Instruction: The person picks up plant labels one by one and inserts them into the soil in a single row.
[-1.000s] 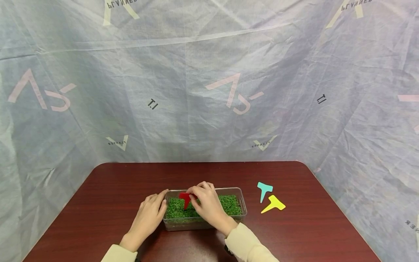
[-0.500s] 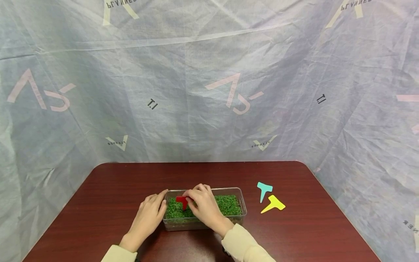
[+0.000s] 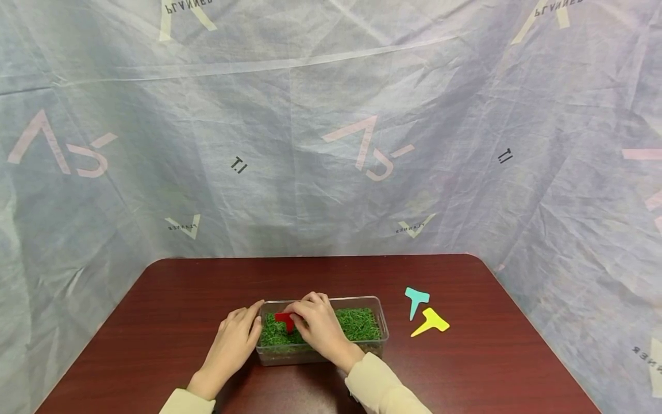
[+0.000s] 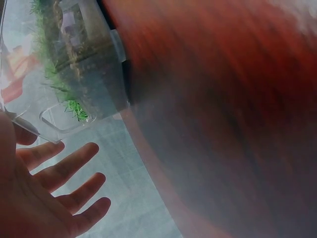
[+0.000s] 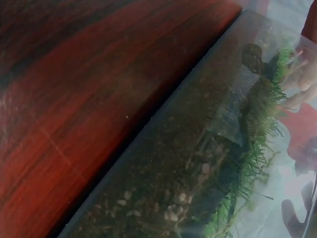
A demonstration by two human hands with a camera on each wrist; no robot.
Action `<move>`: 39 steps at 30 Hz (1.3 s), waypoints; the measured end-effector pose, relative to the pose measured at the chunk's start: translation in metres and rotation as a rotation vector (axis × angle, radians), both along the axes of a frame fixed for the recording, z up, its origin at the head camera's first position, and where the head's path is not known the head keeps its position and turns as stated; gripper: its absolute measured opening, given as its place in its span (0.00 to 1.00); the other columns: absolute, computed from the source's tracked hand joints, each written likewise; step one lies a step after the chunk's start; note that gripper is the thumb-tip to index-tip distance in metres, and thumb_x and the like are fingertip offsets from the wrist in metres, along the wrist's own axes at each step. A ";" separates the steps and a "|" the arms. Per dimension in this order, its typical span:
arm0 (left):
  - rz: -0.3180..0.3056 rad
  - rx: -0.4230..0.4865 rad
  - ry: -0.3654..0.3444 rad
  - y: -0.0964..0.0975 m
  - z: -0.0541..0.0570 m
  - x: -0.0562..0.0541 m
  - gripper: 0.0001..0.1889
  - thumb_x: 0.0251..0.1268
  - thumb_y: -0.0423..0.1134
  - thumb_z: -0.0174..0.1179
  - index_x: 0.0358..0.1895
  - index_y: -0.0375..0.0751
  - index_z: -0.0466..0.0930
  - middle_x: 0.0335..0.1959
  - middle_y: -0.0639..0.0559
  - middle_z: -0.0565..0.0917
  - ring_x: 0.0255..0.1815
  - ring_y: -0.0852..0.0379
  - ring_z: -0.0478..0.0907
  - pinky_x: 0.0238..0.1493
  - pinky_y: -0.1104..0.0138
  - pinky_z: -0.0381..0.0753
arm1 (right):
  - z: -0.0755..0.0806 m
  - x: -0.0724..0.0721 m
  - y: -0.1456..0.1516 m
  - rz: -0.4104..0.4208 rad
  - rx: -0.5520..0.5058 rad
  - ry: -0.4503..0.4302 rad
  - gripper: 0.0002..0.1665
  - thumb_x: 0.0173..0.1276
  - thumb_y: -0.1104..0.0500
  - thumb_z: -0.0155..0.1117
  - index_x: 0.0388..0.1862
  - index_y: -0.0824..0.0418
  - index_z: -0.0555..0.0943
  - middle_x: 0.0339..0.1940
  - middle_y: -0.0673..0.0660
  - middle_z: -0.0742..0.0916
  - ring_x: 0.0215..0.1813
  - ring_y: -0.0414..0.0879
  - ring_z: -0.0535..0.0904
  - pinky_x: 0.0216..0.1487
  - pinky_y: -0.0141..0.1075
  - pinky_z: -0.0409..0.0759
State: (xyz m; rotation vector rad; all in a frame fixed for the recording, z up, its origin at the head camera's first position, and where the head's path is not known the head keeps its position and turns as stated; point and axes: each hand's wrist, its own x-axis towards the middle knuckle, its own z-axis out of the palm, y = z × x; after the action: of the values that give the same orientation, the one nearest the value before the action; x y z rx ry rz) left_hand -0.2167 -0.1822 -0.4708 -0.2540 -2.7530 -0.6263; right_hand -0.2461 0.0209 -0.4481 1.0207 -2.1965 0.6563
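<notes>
A clear plastic box (image 3: 385, 323) planted with green grass (image 3: 359, 323) stands on the table. My right hand (image 3: 324, 329) reaches over it and pinches a red T-shaped plant label (image 3: 283, 317) by its head; the stem points down into the grass in the left half. My left hand (image 3: 234, 342) lies along the box's left end. In the left wrist view, that hand's fingers (image 4: 67, 168) are spread and nearly straight, fingertips right at the box's rim. Through the clear wall in the right wrist view, soil with pebbles (image 5: 171, 208) shows beneath the grass, and the red label beyond.
A light-blue plant label (image 3: 415, 300) and a yellow one (image 3: 433, 321) lie flat on the dark red wooden table (image 3: 481, 362), right of the box. Behind and at both sides hangs a grey printed cloth (image 3: 289, 201).
My right hand has moved a little left and down with the red plant label, whose head now sits lower over the grass. The left hand stays at the box's end.
</notes>
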 end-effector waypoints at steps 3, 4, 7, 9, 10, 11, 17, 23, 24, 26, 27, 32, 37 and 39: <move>0.000 0.000 -0.001 0.000 0.000 0.000 0.20 0.70 0.44 0.45 0.63 0.48 0.68 0.53 0.46 0.79 0.59 0.42 0.69 0.54 0.43 0.66 | -0.001 -0.001 -0.001 0.007 -0.002 -0.006 0.08 0.58 0.62 0.65 0.36 0.50 0.82 0.31 0.43 0.87 0.36 0.39 0.75 0.46 0.37 0.71; 0.000 0.001 -0.002 0.000 0.000 0.000 0.20 0.70 0.44 0.45 0.64 0.48 0.68 0.53 0.46 0.79 0.59 0.42 0.69 0.54 0.43 0.66 | -0.001 -0.001 -0.001 0.008 -0.002 -0.011 0.08 0.59 0.62 0.65 0.36 0.50 0.82 0.31 0.43 0.87 0.36 0.39 0.75 0.46 0.37 0.71; -0.001 -0.001 -0.005 0.000 0.000 -0.001 0.20 0.70 0.44 0.45 0.64 0.48 0.68 0.53 0.46 0.79 0.59 0.42 0.69 0.54 0.43 0.66 | -0.002 -0.001 -0.001 0.008 0.004 -0.024 0.08 0.59 0.62 0.65 0.36 0.49 0.82 0.32 0.42 0.87 0.36 0.38 0.75 0.47 0.38 0.71; -0.002 -0.002 -0.006 0.000 0.000 -0.001 0.21 0.70 0.44 0.45 0.64 0.48 0.67 0.53 0.46 0.79 0.59 0.42 0.69 0.53 0.43 0.66 | -0.002 -0.002 0.000 0.009 0.008 -0.033 0.08 0.59 0.62 0.64 0.36 0.49 0.82 0.32 0.42 0.87 0.37 0.38 0.75 0.48 0.38 0.71; -0.003 -0.003 -0.006 0.000 0.000 -0.001 0.21 0.70 0.44 0.45 0.64 0.48 0.68 0.53 0.46 0.79 0.58 0.42 0.69 0.53 0.43 0.66 | -0.002 -0.002 0.000 0.007 0.013 -0.031 0.08 0.59 0.62 0.64 0.36 0.49 0.82 0.32 0.42 0.87 0.37 0.38 0.75 0.48 0.38 0.71; -0.003 -0.002 -0.006 0.000 0.000 -0.001 0.21 0.70 0.44 0.45 0.64 0.47 0.68 0.53 0.46 0.79 0.58 0.42 0.69 0.53 0.43 0.66 | -0.002 -0.002 0.000 0.007 0.015 -0.029 0.08 0.59 0.62 0.64 0.36 0.49 0.82 0.33 0.42 0.87 0.37 0.38 0.75 0.48 0.38 0.71; -0.004 0.004 -0.013 0.000 0.001 0.000 0.21 0.70 0.44 0.45 0.64 0.47 0.67 0.54 0.45 0.78 0.59 0.41 0.69 0.54 0.42 0.66 | -0.003 -0.003 0.000 0.019 0.025 -0.027 0.09 0.60 0.62 0.64 0.38 0.49 0.83 0.34 0.42 0.87 0.37 0.38 0.75 0.47 0.37 0.70; -0.005 -0.011 -0.012 0.000 0.001 -0.001 0.21 0.70 0.45 0.44 0.64 0.46 0.67 0.53 0.44 0.79 0.58 0.41 0.69 0.53 0.42 0.66 | -0.004 -0.002 0.000 0.021 0.035 -0.048 0.12 0.62 0.63 0.61 0.41 0.48 0.83 0.35 0.42 0.86 0.37 0.38 0.74 0.44 0.35 0.70; -0.005 -0.012 -0.011 0.000 0.001 -0.001 0.21 0.70 0.45 0.45 0.64 0.46 0.67 0.53 0.44 0.79 0.58 0.41 0.69 0.53 0.42 0.66 | -0.004 -0.002 0.000 0.020 0.039 -0.052 0.13 0.62 0.63 0.61 0.42 0.48 0.83 0.36 0.42 0.86 0.37 0.38 0.74 0.44 0.35 0.70; -0.005 -0.011 -0.012 0.000 0.001 -0.001 0.21 0.70 0.45 0.44 0.64 0.46 0.68 0.53 0.44 0.79 0.58 0.41 0.69 0.53 0.42 0.66 | -0.004 -0.002 0.000 0.017 0.048 -0.061 0.14 0.63 0.63 0.60 0.43 0.47 0.83 0.37 0.42 0.86 0.37 0.38 0.74 0.44 0.35 0.70; -0.006 -0.010 -0.013 0.000 0.001 -0.001 0.21 0.70 0.45 0.44 0.64 0.46 0.68 0.53 0.44 0.79 0.58 0.41 0.69 0.53 0.42 0.66 | -0.004 -0.002 0.000 0.017 0.052 -0.066 0.14 0.63 0.63 0.60 0.44 0.47 0.83 0.37 0.42 0.86 0.37 0.38 0.74 0.43 0.35 0.69; -0.006 -0.009 -0.015 0.000 0.002 0.000 0.21 0.71 0.45 0.44 0.63 0.46 0.68 0.53 0.44 0.79 0.58 0.41 0.69 0.53 0.42 0.66 | -0.002 -0.001 -0.001 0.011 0.081 -0.089 0.16 0.64 0.63 0.59 0.46 0.46 0.82 0.39 0.42 0.86 0.38 0.37 0.73 0.42 0.34 0.68; -0.008 -0.013 0.002 0.000 0.003 -0.001 0.20 0.71 0.44 0.44 0.63 0.45 0.69 0.53 0.44 0.79 0.58 0.41 0.70 0.52 0.42 0.67 | -0.001 0.000 -0.001 -0.004 0.106 -0.108 0.17 0.64 0.63 0.58 0.48 0.44 0.82 0.39 0.42 0.86 0.38 0.37 0.73 0.42 0.33 0.67; -0.009 -0.015 0.004 0.001 0.003 -0.001 0.20 0.71 0.44 0.44 0.63 0.44 0.69 0.53 0.44 0.79 0.58 0.41 0.70 0.52 0.42 0.67 | -0.001 -0.001 -0.001 -0.008 0.112 -0.101 0.18 0.64 0.63 0.59 0.48 0.44 0.82 0.39 0.42 0.86 0.38 0.37 0.73 0.42 0.33 0.67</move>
State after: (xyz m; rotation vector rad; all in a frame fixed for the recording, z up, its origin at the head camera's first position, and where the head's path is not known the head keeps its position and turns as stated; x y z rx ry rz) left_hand -0.2174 -0.1817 -0.4680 -0.2706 -2.7551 -0.6076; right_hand -0.2467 0.0199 -0.4495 1.0555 -2.3461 0.5990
